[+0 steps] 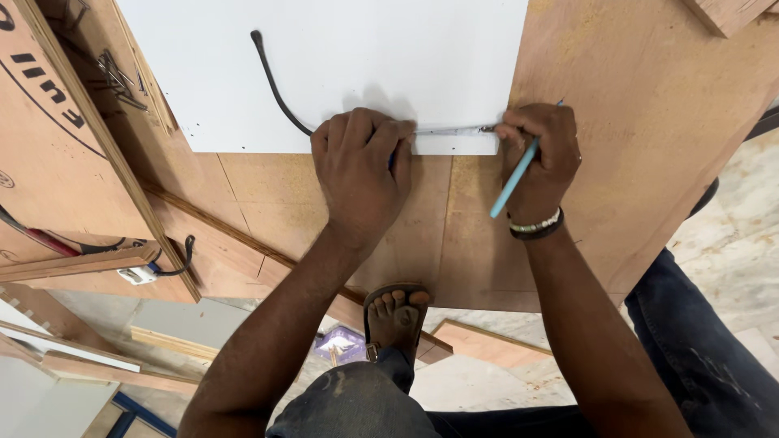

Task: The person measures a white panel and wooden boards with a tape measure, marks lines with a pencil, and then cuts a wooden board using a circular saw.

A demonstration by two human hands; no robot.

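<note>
You are bent over a plywood sheet (pixel 649 122) in a workshop, with offcuts and a stone floor (pixel 734 235) below and your sandalled foot (pixel 396 312) propped on a board. On the plywood lies a white panel (pixel 324 57), its near edge running between your hands. A black cable (pixel 272 81) curves across the panel and runs under your left hand.

Your left hand (pixel 357 170) lies flat on the panel's near edge, fingers together and curled over a thin metal rule (pixel 450 130) that runs rightward along that edge. Your right hand (pixel 542 154) has its fingers closed on a light blue pencil (pixel 513 178), the tip at the rule's far end near the panel's corner.

The rule looks thin, stiff and smooth, so it will likely skate on the glossy panel unless you press down along its length. The pencil is light; grip it low, near the tip. The panel looks rigid but easily scuffed, and is best held flat by its edge.
</note>
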